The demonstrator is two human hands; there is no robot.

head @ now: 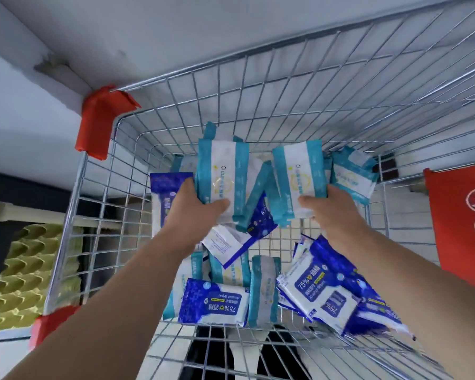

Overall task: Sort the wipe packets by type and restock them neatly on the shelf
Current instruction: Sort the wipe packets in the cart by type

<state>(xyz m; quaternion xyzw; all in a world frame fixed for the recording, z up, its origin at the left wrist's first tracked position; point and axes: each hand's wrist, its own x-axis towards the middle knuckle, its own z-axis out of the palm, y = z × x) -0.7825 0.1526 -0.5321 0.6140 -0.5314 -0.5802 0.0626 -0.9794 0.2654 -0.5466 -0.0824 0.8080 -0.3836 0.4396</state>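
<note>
left hand: teal packets are clamped in a stack, thumb across the front, fingers hidden behind. Likely gathered so one type is lifted together.
right hand: second teal stack is pinched the same way.
blue packets: left loose on the wire cart floor, mixed with more teal ones.
shelf: not in view.

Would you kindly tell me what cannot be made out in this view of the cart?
- Shelf: outside the head view.
- Fingers of the left hand and right hand: hidden behind the teal packets they hold.
- Packet count in each hand: overlap hides it.
- Blue packets at lower right: edges blurred.
</note>
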